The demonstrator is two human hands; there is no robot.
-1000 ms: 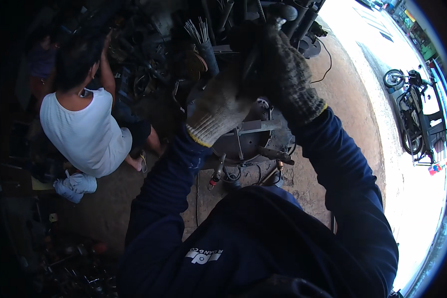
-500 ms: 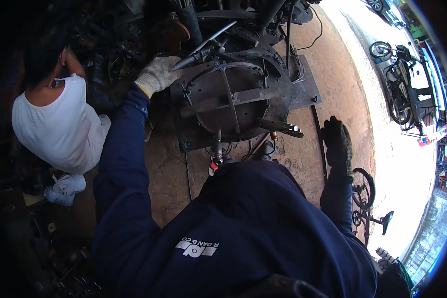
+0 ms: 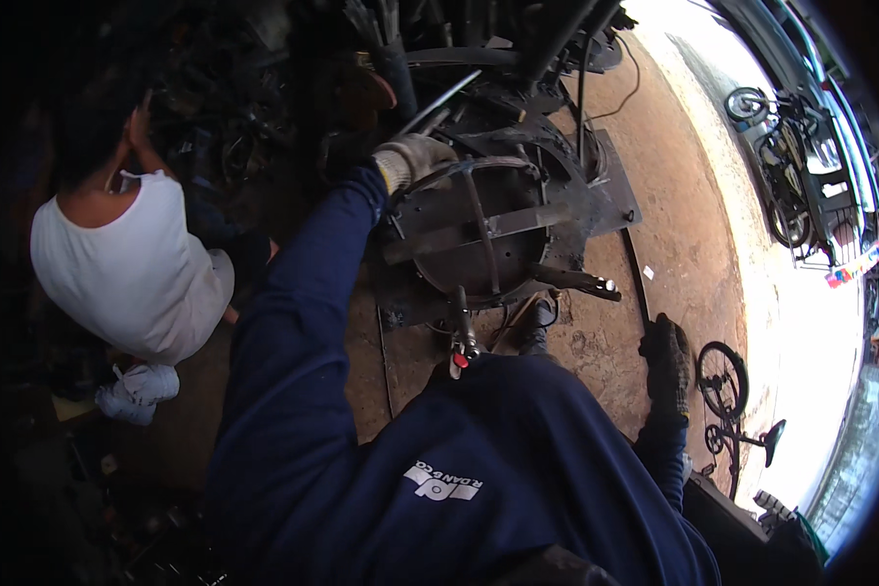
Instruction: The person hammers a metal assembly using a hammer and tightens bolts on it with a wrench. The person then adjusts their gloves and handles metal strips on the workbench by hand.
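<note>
My left hand (image 3: 412, 159), in a pale knit glove, is closed at the upper left rim of a round metal frame (image 3: 480, 223). The frame has crossing flat bars and lies on a dark, scuffed metal plate (image 3: 610, 190). A thin silvery rod (image 3: 444, 100) slants up just beyond my left hand. Low on the right hangs my right hand (image 3: 666, 361) in a dark glove, apart from the work. Its fingers are curled, and their inner side is hidden. At the near edge, a metal tool with a red part (image 3: 460, 357) and a tube-like bar (image 3: 581, 282) stick out toward me.
On the left a person in a white sleeveless top (image 3: 122, 269) sits close by, turned away. Dark metal stock (image 3: 391, 68) crowds the far side. To the right are a small bicycle (image 3: 723, 381) and a motorbike (image 3: 786, 171). A cable (image 3: 635, 73) lies on the brown floor.
My left hand has moved right and nearer, from beside the rod's near end to the frame's rim. My right hand has dropped lower. The whole view has shifted a little.
</note>
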